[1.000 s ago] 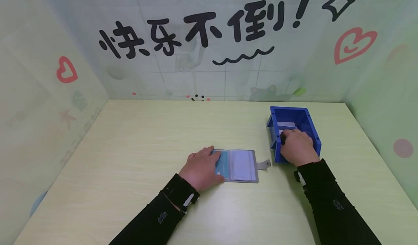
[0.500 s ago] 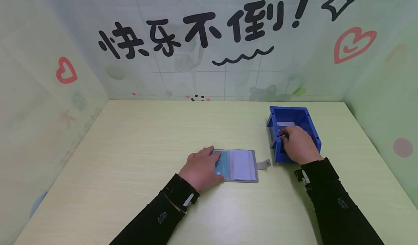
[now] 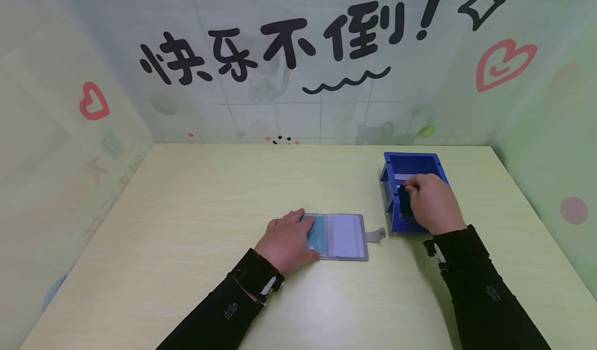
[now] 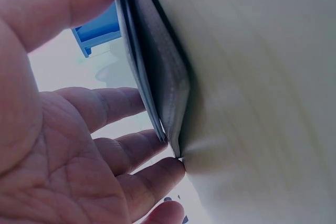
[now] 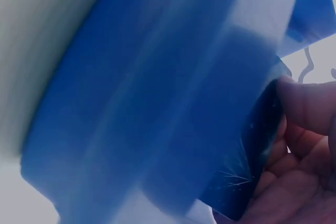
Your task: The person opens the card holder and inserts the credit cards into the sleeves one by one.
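A small grey card holder (image 3: 346, 237) lies open on the table, with a light-blue card (image 3: 316, 235) in its left side and a snap strap (image 3: 375, 235) on the right. My left hand (image 3: 285, 242) rests on its left cover, fingers fairly straight and touching the edges. At the blue plastic bin (image 3: 412, 156), my right hand (image 3: 434, 203) pinches a dark card (image 5: 239, 174) between thumb and fingers. White fine lines show on that card in the right wrist view. It stands tilted at the bin's front; part is hidden behind the hand.
Whitish flat pieces (image 3: 402, 177) lie inside the bin. The pale wooden table (image 3: 210, 194) meets a printed backdrop (image 3: 289, 116) at its far edge, with more cloth at both sides.
My right hand has risen slightly and shifted right in the bin, and the dark card now shows beneath its fingertips. The left hand and card holder have stayed in place.
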{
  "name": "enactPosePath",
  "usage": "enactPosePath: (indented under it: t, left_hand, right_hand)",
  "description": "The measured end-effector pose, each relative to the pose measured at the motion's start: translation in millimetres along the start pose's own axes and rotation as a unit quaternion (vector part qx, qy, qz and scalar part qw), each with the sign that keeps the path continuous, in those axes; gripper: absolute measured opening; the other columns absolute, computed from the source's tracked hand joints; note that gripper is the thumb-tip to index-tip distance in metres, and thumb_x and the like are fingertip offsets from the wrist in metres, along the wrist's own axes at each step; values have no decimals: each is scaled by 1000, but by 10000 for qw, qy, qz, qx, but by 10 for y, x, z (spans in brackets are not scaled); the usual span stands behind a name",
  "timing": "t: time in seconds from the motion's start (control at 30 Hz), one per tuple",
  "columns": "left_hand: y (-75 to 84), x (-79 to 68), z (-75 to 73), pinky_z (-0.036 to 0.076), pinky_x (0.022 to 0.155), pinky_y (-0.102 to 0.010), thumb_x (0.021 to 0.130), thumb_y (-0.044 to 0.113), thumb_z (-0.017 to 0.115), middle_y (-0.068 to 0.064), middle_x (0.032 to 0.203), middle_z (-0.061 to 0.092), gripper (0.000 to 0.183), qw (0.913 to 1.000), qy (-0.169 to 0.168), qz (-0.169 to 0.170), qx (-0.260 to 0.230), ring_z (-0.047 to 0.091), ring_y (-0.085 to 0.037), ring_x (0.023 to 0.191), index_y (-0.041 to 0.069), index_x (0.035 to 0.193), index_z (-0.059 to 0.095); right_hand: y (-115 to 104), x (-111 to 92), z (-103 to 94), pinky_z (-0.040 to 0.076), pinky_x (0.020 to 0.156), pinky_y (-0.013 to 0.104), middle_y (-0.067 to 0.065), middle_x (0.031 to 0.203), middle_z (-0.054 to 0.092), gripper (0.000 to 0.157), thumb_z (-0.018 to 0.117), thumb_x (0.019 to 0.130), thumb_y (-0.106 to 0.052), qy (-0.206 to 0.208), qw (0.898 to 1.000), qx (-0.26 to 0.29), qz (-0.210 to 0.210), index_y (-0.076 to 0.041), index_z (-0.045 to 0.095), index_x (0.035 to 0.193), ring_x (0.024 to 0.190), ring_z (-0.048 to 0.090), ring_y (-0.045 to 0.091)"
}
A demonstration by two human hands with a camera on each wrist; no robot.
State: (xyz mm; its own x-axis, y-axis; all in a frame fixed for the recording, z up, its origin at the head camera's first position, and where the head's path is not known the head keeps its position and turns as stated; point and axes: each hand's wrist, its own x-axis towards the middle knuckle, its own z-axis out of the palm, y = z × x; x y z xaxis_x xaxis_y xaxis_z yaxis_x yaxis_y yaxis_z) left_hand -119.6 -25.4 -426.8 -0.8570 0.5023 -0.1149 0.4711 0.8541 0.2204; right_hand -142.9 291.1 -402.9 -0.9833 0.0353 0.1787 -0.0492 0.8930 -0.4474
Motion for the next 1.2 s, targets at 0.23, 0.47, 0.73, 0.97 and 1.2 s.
enactPosePath:
  t: [0.23,0.47,0.73,0.97,1.2]
  left_hand:
    - [-2,-6,3,31,99,-53,78,52,67,-13,146,33,79,10000,15,-19,-42,28,-28,130,11,141,42]
    - [-5,-3,0,31,99,-53,77,53,67,-12,146,33,79,9999,54,-80,-116,27,-27,130,12,141,43]
    - [-11,4,-23,33,97,-52,81,57,63,-9,145,36,76,9997,249,6,-74,28,-22,130,13,139,44]
    - [4,2,-46,34,96,-50,83,57,60,-5,141,43,76,9992,318,92,-214,35,-18,126,10,140,42]
    - [39,14,-65,35,93,-48,86,57,56,-3,136,48,73,9973,448,-5,-590,40,-16,121,11,140,42]
  right_hand:
    - [-101,-34,-94,48,75,55,23,98,61,25,46,99,-13,749,9963,120,396,5,61,105,82,54,34]
    - [-220,-91,-179,47,74,52,21,100,58,33,42,100,-22,1792,9799,629,616,5,57,110,83,52,33]
    - [-409,-186,-232,42,66,29,11,93,55,30,46,99,-24,2265,9605,1550,465,0,55,114,76,47,20]
    - [-567,-231,-148,47,64,11,7,90,55,28,51,97,-21,1606,9618,2197,304,-5,55,120,74,56,13]
    - [-647,-263,47,51,67,18,9,90,55,28,52,97,-16,1036,9623,2513,110,-5,53,123,74,59,15]
